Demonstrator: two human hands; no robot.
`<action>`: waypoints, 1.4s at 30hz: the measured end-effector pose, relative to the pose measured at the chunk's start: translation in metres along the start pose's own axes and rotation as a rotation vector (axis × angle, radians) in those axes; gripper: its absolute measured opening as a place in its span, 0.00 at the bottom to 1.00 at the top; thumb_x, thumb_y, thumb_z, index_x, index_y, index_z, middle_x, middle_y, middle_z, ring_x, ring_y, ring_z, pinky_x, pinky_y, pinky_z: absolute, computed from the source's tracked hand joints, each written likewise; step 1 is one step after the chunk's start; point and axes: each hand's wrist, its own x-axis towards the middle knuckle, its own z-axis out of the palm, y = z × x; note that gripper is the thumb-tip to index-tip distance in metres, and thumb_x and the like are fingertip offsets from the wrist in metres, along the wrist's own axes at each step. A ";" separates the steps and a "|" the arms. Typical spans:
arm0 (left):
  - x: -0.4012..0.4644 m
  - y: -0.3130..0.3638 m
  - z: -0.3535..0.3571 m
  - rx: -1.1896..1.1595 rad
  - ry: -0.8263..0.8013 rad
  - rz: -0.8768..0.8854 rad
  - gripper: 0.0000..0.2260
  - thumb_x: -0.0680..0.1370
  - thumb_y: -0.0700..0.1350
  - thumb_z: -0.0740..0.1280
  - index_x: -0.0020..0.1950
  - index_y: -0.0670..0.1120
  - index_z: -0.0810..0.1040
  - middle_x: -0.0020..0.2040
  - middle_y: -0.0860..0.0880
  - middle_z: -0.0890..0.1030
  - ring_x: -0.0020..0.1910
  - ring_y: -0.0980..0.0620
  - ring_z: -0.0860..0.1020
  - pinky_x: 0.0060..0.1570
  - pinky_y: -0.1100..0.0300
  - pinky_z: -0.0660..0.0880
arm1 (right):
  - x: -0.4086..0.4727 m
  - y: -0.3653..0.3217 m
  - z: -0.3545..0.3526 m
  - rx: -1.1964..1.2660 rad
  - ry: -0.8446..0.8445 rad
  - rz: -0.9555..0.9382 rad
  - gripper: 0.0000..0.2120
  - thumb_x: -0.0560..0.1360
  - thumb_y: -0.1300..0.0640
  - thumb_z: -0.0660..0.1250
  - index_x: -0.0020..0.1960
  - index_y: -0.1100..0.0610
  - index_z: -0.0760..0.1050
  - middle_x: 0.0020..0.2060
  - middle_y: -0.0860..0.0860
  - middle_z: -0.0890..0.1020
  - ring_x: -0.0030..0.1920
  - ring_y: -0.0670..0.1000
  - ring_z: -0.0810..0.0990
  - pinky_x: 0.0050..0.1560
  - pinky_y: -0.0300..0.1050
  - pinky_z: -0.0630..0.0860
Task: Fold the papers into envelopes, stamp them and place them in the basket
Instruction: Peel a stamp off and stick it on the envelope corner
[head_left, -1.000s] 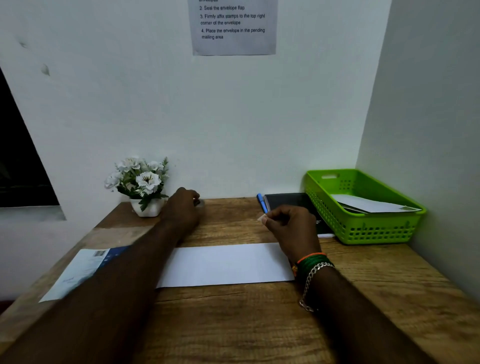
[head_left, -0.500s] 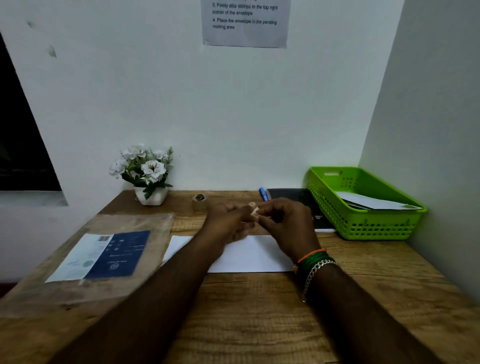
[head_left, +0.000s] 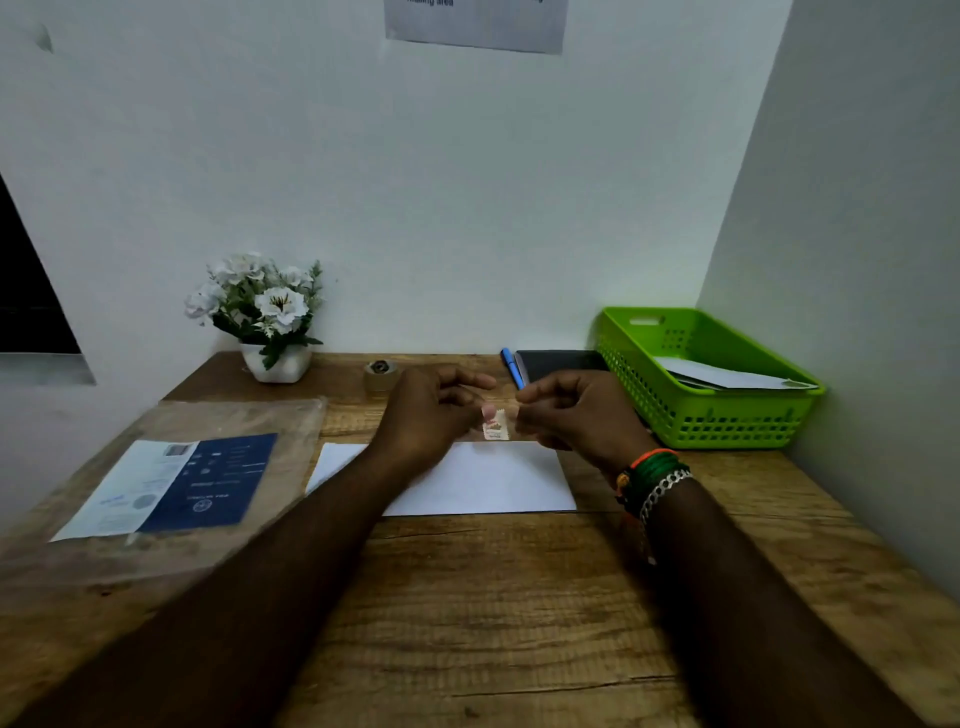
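Left hand (head_left: 426, 415) pinches stamp (head_left: 496, 426) upright above envelope (head_left: 488, 480) (lengthwise left-right); right hand (head_left: 576, 415) fingers curled, grasp unclear.

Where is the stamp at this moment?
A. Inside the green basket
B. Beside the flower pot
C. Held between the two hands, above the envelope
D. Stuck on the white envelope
C: the stamp hangs between the left hand and right hand, above the white envelope.

Bright green perforated basket (head_left: 696, 415) at desk's right rear corner, white envelopes (head_left: 727, 376) inside. White folded paper (head_left: 498, 483) mid-desk. Stamp (head_left: 496, 427) cream with reddish print. Brown wood-grain desk (head_left: 493, 623). Navy-and-white leaflet (head_left: 171, 486) near left edge. White flowers (head_left: 260, 306), green leaves, white pot. Blue pen (head_left: 511, 366).
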 end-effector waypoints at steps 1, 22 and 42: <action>0.000 -0.001 0.002 0.017 -0.015 0.014 0.11 0.73 0.35 0.77 0.54 0.47 0.85 0.38 0.47 0.86 0.39 0.53 0.86 0.39 0.65 0.80 | -0.001 0.000 0.002 -0.014 -0.027 0.018 0.10 0.69 0.67 0.77 0.49 0.65 0.82 0.35 0.59 0.86 0.35 0.50 0.85 0.32 0.39 0.77; -0.014 -0.007 0.020 0.716 -0.298 0.194 0.27 0.70 0.65 0.75 0.65 0.56 0.78 0.62 0.59 0.77 0.62 0.58 0.72 0.65 0.51 0.73 | 0.003 0.003 -0.030 -0.216 0.033 0.345 0.03 0.71 0.70 0.73 0.45 0.69 0.82 0.33 0.62 0.83 0.24 0.49 0.76 0.25 0.36 0.74; -0.014 -0.012 0.023 0.557 -0.349 0.150 0.22 0.71 0.58 0.78 0.63 0.55 0.81 0.55 0.57 0.75 0.56 0.59 0.74 0.54 0.62 0.73 | 0.017 0.016 -0.012 -0.485 0.131 0.267 0.07 0.60 0.62 0.82 0.32 0.62 0.84 0.28 0.55 0.85 0.33 0.55 0.86 0.46 0.54 0.85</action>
